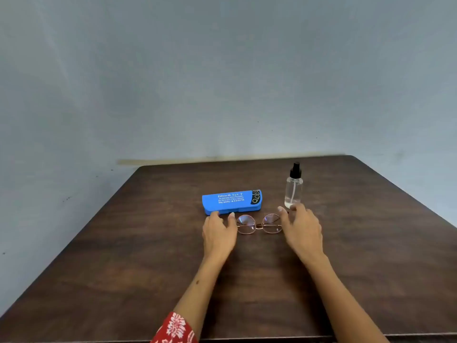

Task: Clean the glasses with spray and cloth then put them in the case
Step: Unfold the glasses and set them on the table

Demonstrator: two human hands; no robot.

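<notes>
- My left hand [218, 230] and right hand [300, 225] flank the glasses [259, 224], one at each end of the frame, fingers relaxed and spread; neither grips anything, and I judge the pose sets up a two-handed lift by the temples
- The glasses lie on the tabletop [138, 268] near its middle, lenses towards me, just near of the case [232, 201]; whether my fingertips touch the frame, I cannot tell
- The blue case sits closed, long side towards me, directly beyond the glasses; my left fingertips reach its near left corner, contact unclear
- The spray bottle [293, 188] stands upright to the right of the case, just beyond my right fingertips, so I judge it an easy pick for that hand once the glasses are raised
- Cleaning has, by my judgement, not begun: bottle capped by its black nozzle, case shut
- Hidden or unclear: no cloth shows anywhere, and it may be inside the case; the temple arms are covered by my hands, so folded or open cannot be told; the small print on the lid is illegible; the liquid level in the clear bottle is hard to read
- A red floral sleeve [176, 329] is cut off by the near edge of the view
</notes>
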